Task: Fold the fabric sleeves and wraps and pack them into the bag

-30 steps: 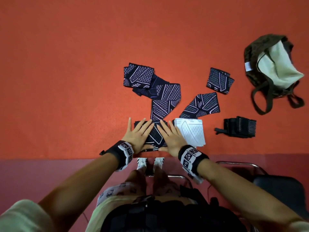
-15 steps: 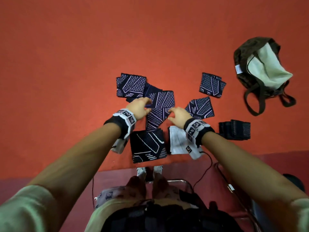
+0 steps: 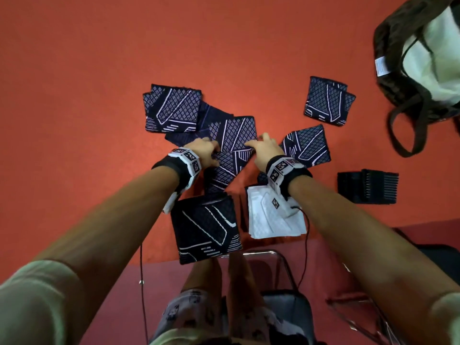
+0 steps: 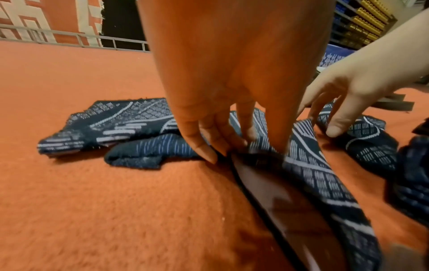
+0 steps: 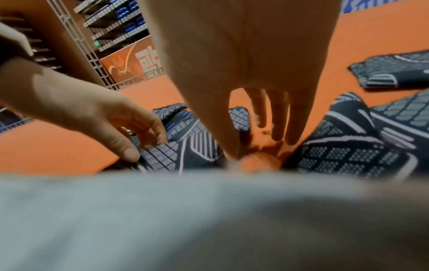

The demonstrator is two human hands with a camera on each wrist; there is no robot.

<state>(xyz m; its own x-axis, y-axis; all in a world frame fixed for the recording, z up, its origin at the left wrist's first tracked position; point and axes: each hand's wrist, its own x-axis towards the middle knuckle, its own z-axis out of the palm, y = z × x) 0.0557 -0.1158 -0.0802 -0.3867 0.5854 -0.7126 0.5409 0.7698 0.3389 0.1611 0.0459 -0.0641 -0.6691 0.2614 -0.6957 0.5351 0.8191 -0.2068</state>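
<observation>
- Head view: a long unfolded navy sleeve with white lattice lines (image 3: 230,155) is seen lying on the orange felt-covered table (image 3: 74,95), gripped at both edges.
- Its left edge is pinched by the left hand (image 3: 204,151); in the left wrist view the edge is lifted off the felt between thumb and fingers (image 4: 206,144).
- Its right edge is pinched by the right hand (image 3: 264,148), thumb against the fabric in the right wrist view.
- A folded navy patterned sleeve (image 3: 206,229) is laid near the table's front edge, just beside a folded white sleeve (image 3: 271,220).
- Three more folded navy pieces are spread farther back (image 3: 173,108) (image 3: 328,100) (image 3: 308,145).
- A black ribbed wrap (image 3: 368,186) is placed to the right.
- A dark brown bag with pale lining (image 3: 418,58) is seen open at the far right corner, well apart from the hands.
</observation>
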